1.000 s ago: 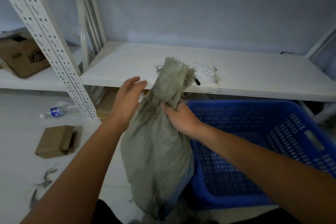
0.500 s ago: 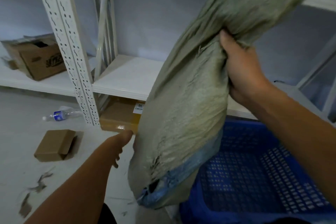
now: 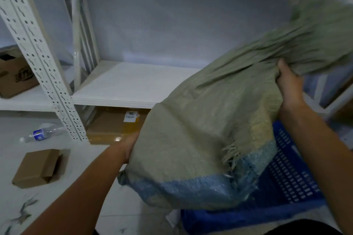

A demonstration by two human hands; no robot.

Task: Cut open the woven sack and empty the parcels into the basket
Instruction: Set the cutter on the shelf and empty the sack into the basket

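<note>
The grey-green woven sack (image 3: 206, 135) with a blue band along its bottom hangs tilted over the blue slotted basket (image 3: 286, 181). Its frayed neck points up and to the right, blurred. My right hand (image 3: 290, 84) is closed around the bunched neck. My left hand (image 3: 129, 145) presses against the sack's lower left side, its fingers hidden behind the cloth. No parcels show outside the sack. The basket's left part is covered by the sack.
A white metal rack with a perforated post (image 3: 40, 63) and shelf board (image 3: 124, 86) stands behind. A taped carton (image 3: 114, 126) sits under the shelf. On the floor lie a plastic bottle (image 3: 42, 133) and a small brown box (image 3: 38, 168). Another carton (image 3: 13, 76) rests on the left shelf.
The sack has swung from hanging upright to lying tilted over the basket, bottom toward me. My left hand has gone from free beside it to its lower left side. My right hand keeps the neck.
</note>
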